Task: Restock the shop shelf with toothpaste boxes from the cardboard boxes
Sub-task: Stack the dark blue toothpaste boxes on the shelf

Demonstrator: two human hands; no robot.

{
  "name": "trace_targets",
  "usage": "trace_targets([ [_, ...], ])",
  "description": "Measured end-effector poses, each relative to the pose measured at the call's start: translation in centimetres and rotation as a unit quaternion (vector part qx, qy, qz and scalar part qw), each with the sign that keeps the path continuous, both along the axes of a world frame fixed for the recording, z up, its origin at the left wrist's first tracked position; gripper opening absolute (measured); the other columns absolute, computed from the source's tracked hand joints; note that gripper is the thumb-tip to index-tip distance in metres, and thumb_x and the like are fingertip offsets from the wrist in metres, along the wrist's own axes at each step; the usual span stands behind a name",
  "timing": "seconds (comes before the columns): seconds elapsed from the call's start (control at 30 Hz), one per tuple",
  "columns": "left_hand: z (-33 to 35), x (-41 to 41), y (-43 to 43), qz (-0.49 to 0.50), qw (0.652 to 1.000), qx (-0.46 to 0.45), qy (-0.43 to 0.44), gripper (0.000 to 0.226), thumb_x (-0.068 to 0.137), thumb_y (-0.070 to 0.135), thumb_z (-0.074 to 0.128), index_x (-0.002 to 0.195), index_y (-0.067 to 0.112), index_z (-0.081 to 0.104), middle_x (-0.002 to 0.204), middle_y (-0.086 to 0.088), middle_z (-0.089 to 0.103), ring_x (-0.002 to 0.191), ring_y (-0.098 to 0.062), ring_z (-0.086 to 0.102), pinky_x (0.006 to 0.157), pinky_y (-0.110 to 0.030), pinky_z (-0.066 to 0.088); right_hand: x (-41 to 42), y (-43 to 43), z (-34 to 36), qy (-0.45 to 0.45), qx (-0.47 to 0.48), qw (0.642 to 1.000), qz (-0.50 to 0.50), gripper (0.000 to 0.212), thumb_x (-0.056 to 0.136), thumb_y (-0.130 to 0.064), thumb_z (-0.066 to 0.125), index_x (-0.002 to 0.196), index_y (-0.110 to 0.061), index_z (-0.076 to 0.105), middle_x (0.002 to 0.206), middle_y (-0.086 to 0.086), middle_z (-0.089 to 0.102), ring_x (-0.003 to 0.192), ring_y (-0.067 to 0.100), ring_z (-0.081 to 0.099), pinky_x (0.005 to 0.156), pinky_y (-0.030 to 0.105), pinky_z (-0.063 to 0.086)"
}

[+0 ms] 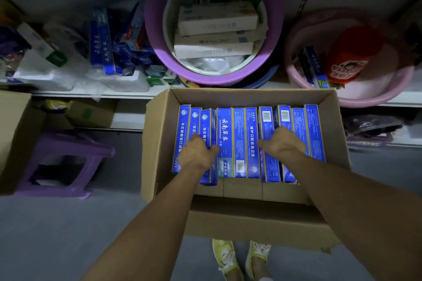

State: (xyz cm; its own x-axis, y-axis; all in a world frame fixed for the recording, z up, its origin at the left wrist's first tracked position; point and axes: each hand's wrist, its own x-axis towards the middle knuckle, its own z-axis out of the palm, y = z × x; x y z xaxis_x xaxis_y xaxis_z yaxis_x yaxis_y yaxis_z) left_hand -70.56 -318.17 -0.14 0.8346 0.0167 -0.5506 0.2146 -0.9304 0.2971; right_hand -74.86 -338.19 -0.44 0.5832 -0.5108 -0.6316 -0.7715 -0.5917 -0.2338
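Observation:
An open cardboard box (157, 134) stands on the floor in front of the shelf, filled with a row of several blue toothpaste boxes (238, 141) standing on edge. My left hand (197, 154) reaches into the left part of the row, its fingers and thumb curled round a few blue boxes. My right hand (282, 143) lies over the right part of the row, fingers pushed down between the boxes and thumb out to the left. A few more blue toothpaste boxes (102, 48) stand on the low shelf (91, 93) at the back left.
A purple basin (157, 52) holding white boxes sits on the shelf behind the box; a pink basin (356, 98) with a red item is at right. A purple stool (66, 157) and another cardboard box (13, 134) stand at left. My yellow shoes (239, 258) are below.

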Motion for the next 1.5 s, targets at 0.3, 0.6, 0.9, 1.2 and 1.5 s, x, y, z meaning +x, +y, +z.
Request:
trace_targets([
  [0.3, 6.9, -0.9, 1.4, 0.214, 0.924, -0.309, 0.071, 0.015, 0.091, 0.024, 0.062, 0.086, 0.012, 0.053, 0.097, -0.009, 0.072, 0.076, -0.016, 0.069, 0.062, -0.031, 0.056, -2.5, -0.8, 8.7, -0.11, 0.279, 0.945, -0.133, 0.031, 0.077, -0.031, 0.073, 0.058, -0.018, 0.052, 0.055, -0.003, 0.041, 0.051, 0.014, 0.034, 0.049, 0.026, 0.024],
  [0.6, 18.6, -2.8, 2.2, 0.136, 0.903, -0.407, 0.037, 0.027, 0.093, 0.017, 0.058, 0.119, 0.014, 0.05, 0.085, 0.0, 0.069, 0.063, -0.008, 0.064, 0.044, -0.02, 0.045, -3.9, 0.3, 21.7, -0.185, 0.303, 0.934, -0.039, 0.013, 0.079, -0.027, 0.071, 0.077, -0.015, 0.067, 0.068, 0.003, 0.056, 0.05, 0.012, 0.045, 0.042, 0.018, 0.028],
  [0.9, 27.9, -4.2, 4.6, 0.039, 0.889, -0.456, -0.014, 0.035, 0.096, 0.004, 0.036, 0.101, 0.014, 0.069, 0.086, -0.007, 0.067, 0.054, -0.003, 0.061, 0.047, -0.012, 0.044, -5.3, 2.3, 33.8, -0.297, 0.417, 0.856, -0.069, 0.011, 0.087, -0.007, 0.051, 0.078, -0.006, 0.057, 0.051, 0.007, 0.058, 0.039, 0.016, 0.052, 0.037, 0.018, 0.04],
  [1.2, 35.9, -4.7, 6.0, 0.032, 0.826, -0.554, -0.1, 0.043, 0.078, 0.06, 0.06, 0.088, 0.019, 0.067, 0.086, -0.004, 0.069, 0.07, -0.013, 0.063, 0.059, -0.021, 0.047, -5.8, 5.0, 40.3, -0.437, 0.526, 0.724, -0.091, 0.01, 0.086, 0.005, 0.056, 0.091, -0.001, 0.063, 0.077, 0.011, 0.074, 0.067, 0.021, 0.073, 0.063, 0.028, 0.06],
  [1.5, 42.3, -1.8, 9.3, 0.027, 0.79, -0.575, -0.211, 0.044, 0.069, 0.05, 0.075, 0.091, 0.013, 0.066, 0.089, -0.005, 0.068, 0.08, -0.018, 0.061, 0.071, -0.029, 0.047, -3.2, 3.4, 47.8, -0.514, 0.467, 0.716, -0.061, 0.02, 0.074, -0.014, 0.07, 0.089, -0.018, 0.058, 0.07, -0.001, 0.066, 0.066, 0.014, 0.056, 0.055, 0.023, 0.041],
])
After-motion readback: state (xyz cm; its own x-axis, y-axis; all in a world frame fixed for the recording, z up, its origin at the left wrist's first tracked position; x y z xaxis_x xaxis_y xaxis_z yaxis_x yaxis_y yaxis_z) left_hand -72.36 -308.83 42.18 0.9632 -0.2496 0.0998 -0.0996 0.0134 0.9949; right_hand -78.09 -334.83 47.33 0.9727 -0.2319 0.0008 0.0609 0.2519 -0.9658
